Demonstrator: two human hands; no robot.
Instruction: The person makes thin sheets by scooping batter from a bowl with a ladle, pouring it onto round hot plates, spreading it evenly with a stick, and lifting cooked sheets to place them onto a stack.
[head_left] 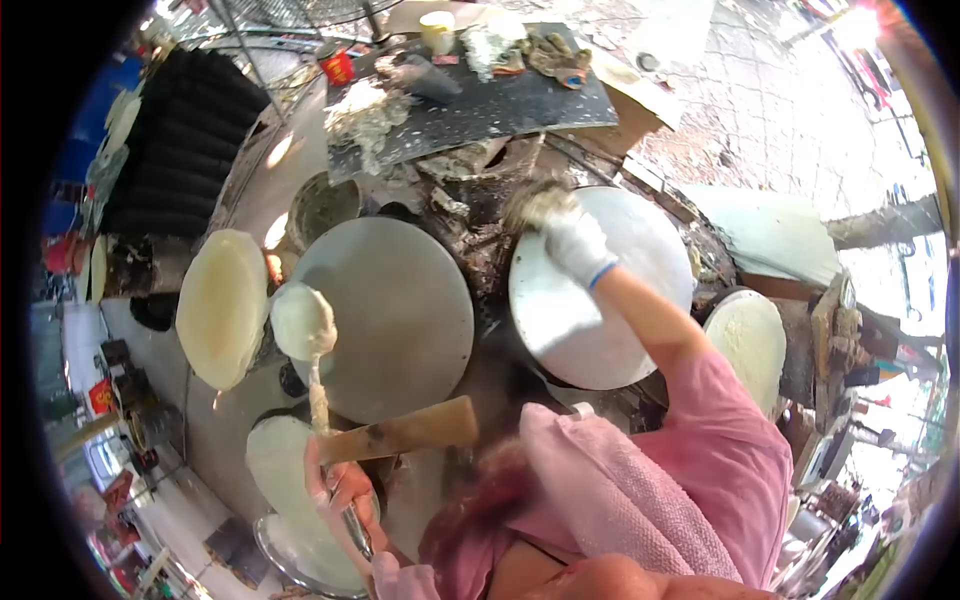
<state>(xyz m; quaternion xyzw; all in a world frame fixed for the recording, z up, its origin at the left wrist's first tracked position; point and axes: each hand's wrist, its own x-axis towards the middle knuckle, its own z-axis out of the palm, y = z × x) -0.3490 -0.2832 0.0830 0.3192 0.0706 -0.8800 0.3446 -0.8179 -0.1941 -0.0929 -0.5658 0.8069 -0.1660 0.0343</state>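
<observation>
My left hand (345,492) is closed around the handle of a ladle (302,322) whose bowl holds pale batter, above the left edge of the left round griddle (385,320). A flat wooden scraper (405,428) sticks out from the same hand to the right. My right hand (582,248), in a white glove with a blue cuff, is over the upper left of the right round griddle (630,310). It grips a brown bristly brush (537,207), blurred, near that griddle's rim. Both griddle surfaces look bare.
Thin pale flatbreads (222,310) lie on a round support at left, others (748,345) at right. Below left, a metal bowl (265,545) holds batter. Behind the griddles stands a dark board (480,110) with gloves, cups and scraps. A bucket (325,207) stands behind the left griddle.
</observation>
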